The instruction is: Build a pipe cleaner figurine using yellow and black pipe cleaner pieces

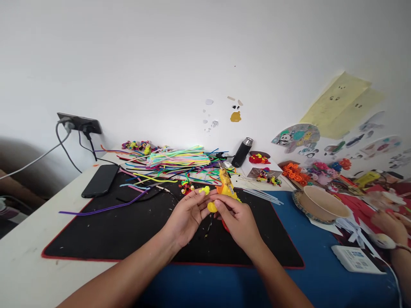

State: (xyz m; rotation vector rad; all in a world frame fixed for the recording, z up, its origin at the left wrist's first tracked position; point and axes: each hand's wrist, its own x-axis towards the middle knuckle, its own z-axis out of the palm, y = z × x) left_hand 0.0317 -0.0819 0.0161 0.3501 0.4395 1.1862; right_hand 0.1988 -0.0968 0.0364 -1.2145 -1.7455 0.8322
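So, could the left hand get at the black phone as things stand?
Probably yes: the black phone lies uncovered on that side, with thin pipe cleaners between. The left hand is, however, pinching a small yellow piece.

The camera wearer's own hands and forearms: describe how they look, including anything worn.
The left hand and right hand show no gloves, and I can see no rings, though some fingers are partly hidden. The left forearm and right forearm narrow toward the wrists, with no sleeve, watch, bracelet or marking visible.
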